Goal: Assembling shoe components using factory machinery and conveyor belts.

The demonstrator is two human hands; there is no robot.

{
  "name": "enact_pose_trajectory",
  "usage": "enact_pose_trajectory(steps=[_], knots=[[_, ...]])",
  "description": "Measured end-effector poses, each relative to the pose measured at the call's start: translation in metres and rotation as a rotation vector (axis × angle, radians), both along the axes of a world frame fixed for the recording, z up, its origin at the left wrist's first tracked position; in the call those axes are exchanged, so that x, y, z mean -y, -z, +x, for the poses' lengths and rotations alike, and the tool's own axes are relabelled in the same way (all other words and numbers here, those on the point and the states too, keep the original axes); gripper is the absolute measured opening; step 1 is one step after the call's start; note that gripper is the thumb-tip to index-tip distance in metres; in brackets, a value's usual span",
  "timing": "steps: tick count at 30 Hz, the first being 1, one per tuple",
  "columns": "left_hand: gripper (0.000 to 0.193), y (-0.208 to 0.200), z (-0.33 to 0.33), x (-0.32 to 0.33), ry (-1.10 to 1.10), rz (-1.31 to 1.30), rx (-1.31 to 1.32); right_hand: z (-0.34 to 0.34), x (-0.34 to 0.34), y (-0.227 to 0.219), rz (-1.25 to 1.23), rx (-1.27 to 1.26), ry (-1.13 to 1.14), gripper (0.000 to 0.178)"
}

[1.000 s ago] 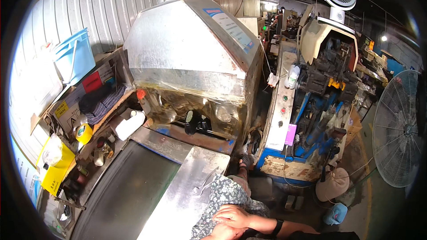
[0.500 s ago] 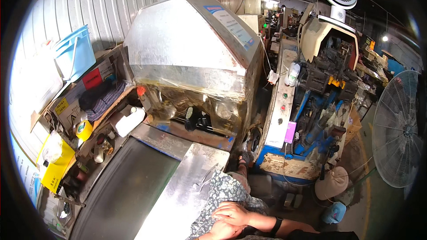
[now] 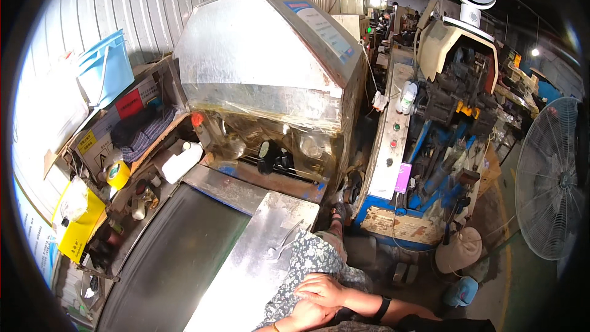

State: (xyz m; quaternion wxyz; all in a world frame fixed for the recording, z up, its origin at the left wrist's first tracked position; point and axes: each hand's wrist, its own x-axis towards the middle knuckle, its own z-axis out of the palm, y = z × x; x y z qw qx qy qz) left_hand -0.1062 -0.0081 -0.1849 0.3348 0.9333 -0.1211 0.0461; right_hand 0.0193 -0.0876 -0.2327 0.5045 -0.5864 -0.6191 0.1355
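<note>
Both hands rest on my lap over a dark floral-patterned cloth (image 3: 316, 255). My right hand (image 3: 322, 289) lies across my left hand (image 3: 310, 315), its fingers stretched over the back of it and holding nothing. The left fingers are mostly hidden beneath. Beside my lap, a pale metal plate (image 3: 264, 246) runs along a dark conveyor belt (image 3: 184, 258). At the belt's far end, under a metal hood (image 3: 258, 55), dark rounded objects (image 3: 267, 157) sit in the opening; their kind is unclear.
On the left, a cluttered shelf carries a light-blue bin (image 3: 109, 71), yellow tape (image 3: 117, 174) and a white plastic bottle (image 3: 183, 161). A blue-framed machine (image 3: 393, 218) stands to the right, with a large floor fan (image 3: 550, 178) and a beige sack-like container (image 3: 460, 250) beyond.
My view has shifted slightly, so the surroundings sit a little higher in the picture. My hands stay folded in the same place.
</note>
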Motion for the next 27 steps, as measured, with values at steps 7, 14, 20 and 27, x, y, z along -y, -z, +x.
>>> enact_pose_trajectory(steps=[7, 14, 20, 27], knots=[[0.017, 0.004, -0.002, 0.009, -0.11, 0.023, 0.037, 0.001, 0.0, 0.001, 0.004, 0.015, 0.002, 0.018], [0.016, 0.011, -0.008, 0.013, -0.144, 0.016, 0.062, 0.0, 0.0, 0.003, 0.001, -0.012, 0.001, 0.017], [0.016, 0.015, -0.004, 0.01, -0.181, 0.013, 0.097, 0.0, -0.001, 0.003, 0.01, -0.006, -0.001, 0.017], [0.015, 0.023, -0.004, 0.013, -0.2, -0.006, 0.12, 0.002, -0.001, 0.004, 0.0, -0.009, 0.005, 0.018]])
